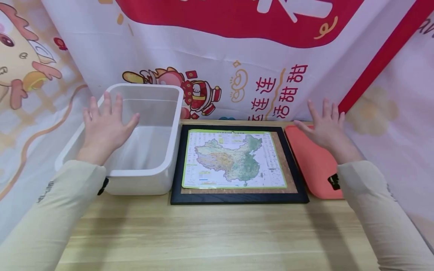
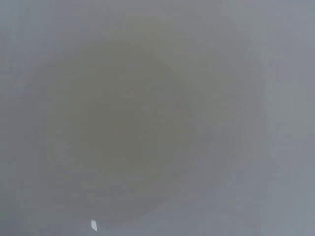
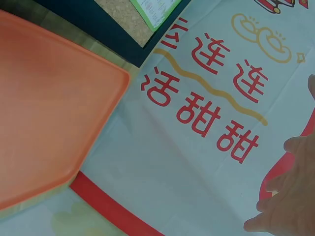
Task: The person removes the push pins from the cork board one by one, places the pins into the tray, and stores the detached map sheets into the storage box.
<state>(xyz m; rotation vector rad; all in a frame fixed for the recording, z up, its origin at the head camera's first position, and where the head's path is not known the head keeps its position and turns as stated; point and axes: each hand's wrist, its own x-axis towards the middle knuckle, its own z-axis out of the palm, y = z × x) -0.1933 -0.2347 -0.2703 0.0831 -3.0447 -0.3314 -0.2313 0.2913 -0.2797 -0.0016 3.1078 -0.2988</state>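
Observation:
Fingers spread, the left hand (image 1: 106,130) hovers over a white plastic bin (image 1: 145,172) and holds nothing. The right hand (image 1: 327,130), also spread and holding nothing, hangs above an orange-red tray (image 1: 305,162); in the right wrist view, part of this hand (image 3: 293,189) shows at the right edge. Between bin and tray lies a black-framed cork board (image 1: 240,198) with a map of China (image 1: 234,160) on it. The left wrist view is a grey blur, so nothing in it can be made out.
Everything stands on a light wood table (image 1: 217,233). Behind it hangs a printed white and red cloth (image 1: 217,52), with patterned cloth on both sides. A black shape (image 1: 333,181) shows on the tray beside the right sleeve (image 1: 376,203).

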